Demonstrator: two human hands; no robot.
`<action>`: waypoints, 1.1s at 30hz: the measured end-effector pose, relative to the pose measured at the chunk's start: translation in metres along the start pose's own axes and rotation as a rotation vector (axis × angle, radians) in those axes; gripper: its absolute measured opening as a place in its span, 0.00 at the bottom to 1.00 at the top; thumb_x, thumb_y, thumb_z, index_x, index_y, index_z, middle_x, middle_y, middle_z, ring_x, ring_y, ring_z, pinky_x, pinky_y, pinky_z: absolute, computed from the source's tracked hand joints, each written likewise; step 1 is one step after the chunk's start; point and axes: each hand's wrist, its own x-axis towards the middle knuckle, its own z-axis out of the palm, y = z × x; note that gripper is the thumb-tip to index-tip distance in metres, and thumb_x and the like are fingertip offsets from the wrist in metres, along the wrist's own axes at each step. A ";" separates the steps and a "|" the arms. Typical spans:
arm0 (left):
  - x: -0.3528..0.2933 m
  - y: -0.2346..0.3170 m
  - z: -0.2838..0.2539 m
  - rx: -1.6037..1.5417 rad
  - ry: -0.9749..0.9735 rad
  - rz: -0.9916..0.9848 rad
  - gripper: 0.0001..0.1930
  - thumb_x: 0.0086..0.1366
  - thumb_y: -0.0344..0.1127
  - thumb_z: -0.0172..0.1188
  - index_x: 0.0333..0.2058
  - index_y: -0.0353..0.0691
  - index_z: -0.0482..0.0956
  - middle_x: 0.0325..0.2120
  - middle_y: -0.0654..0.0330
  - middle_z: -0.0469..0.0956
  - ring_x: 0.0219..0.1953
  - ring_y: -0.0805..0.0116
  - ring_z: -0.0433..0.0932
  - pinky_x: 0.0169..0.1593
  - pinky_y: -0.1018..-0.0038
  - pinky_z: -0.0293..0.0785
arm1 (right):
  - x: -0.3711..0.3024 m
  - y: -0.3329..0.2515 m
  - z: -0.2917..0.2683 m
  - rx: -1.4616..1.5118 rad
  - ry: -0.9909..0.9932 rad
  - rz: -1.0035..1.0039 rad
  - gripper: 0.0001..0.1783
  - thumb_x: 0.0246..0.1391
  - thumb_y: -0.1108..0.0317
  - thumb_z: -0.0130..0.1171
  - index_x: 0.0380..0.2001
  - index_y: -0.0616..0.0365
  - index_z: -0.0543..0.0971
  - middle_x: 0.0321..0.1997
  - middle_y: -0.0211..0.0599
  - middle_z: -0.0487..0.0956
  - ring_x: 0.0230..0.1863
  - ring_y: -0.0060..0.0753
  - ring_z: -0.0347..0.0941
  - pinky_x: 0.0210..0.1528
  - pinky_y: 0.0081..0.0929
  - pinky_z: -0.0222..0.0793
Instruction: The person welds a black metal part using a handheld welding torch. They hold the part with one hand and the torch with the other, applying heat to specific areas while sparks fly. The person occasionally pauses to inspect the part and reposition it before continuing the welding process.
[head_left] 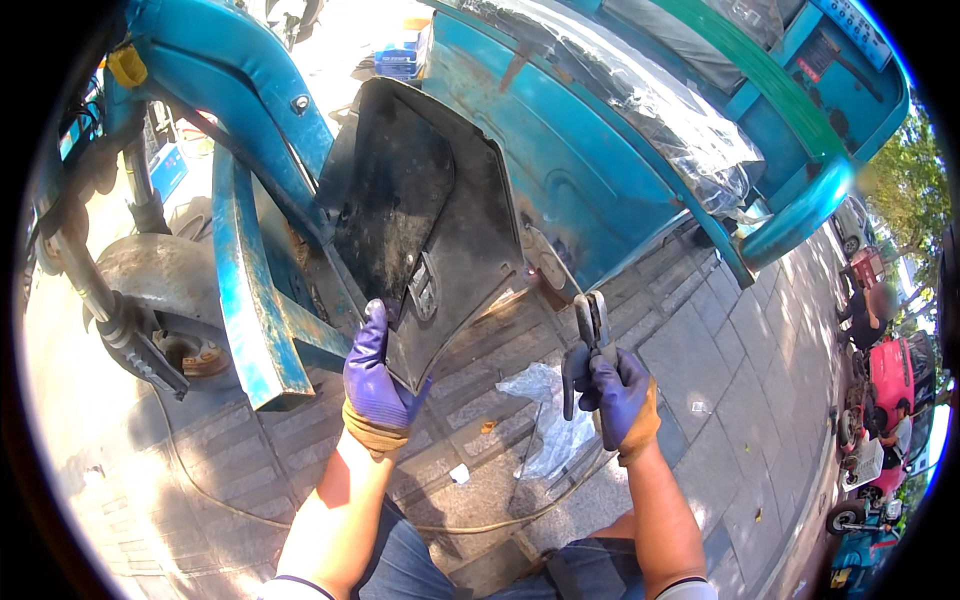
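Note:
In purple gloves with yellow cuffs, both my hands are in front of me. My left hand [377, 385] grips the lower edge of a black plastic panel [465, 215], which stands tilted against the blue vehicle frame. A slotted fitting shows on the panel near that hand. Closed around a dark handle with a lever, my right hand [622, 395] holds what looks like a welding electrode holder [592, 325]. From its jaws a thin rod [563, 267] slants up and left toward a rusty, scraped corner of the blue body panel [560, 150].
A blue frame bar [245, 290] and a front wheel [165, 285] stand at left. Clear plastic sheet [553, 420] and a tan cable [225, 508] lie on the paving. A green-blue rail [800, 215] juts out at upper right. People and parked vehicles are far right.

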 end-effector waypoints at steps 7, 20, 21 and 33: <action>0.006 -0.009 0.004 0.041 0.099 -0.021 0.12 0.73 0.45 0.57 0.40 0.43 0.81 0.28 0.60 0.80 0.30 0.64 0.77 0.39 0.66 0.75 | 0.005 -0.030 0.013 0.019 0.057 0.042 0.19 0.67 0.58 0.57 0.42 0.67 0.79 0.29 0.37 0.81 0.24 0.23 0.76 0.28 0.22 0.72; 0.019 -0.018 -0.005 0.068 0.074 -0.057 0.08 0.74 0.41 0.58 0.38 0.44 0.77 0.28 0.68 0.72 0.27 0.77 0.66 0.39 0.72 0.69 | -0.006 -0.044 0.036 -0.437 -0.105 0.018 0.24 0.62 0.51 0.61 0.46 0.65 0.80 0.30 0.40 0.82 0.30 0.29 0.78 0.36 0.29 0.73; 0.020 -0.019 -0.005 0.046 0.047 -0.059 0.07 0.74 0.40 0.57 0.39 0.44 0.77 0.28 0.68 0.72 0.27 0.77 0.66 0.39 0.72 0.69 | -0.012 -0.040 0.029 -0.464 -0.133 0.033 0.27 0.61 0.47 0.61 0.47 0.63 0.80 0.33 0.45 0.83 0.33 0.38 0.79 0.40 0.34 0.73; -0.020 -0.016 0.016 0.408 0.176 0.262 0.08 0.74 0.41 0.55 0.39 0.44 0.76 0.25 0.69 0.66 0.25 0.76 0.61 0.32 0.75 0.60 | 0.015 -0.009 0.020 -0.404 -0.370 -0.128 0.29 0.59 0.44 0.58 0.51 0.57 0.80 0.38 0.52 0.84 0.45 0.53 0.81 0.49 0.41 0.73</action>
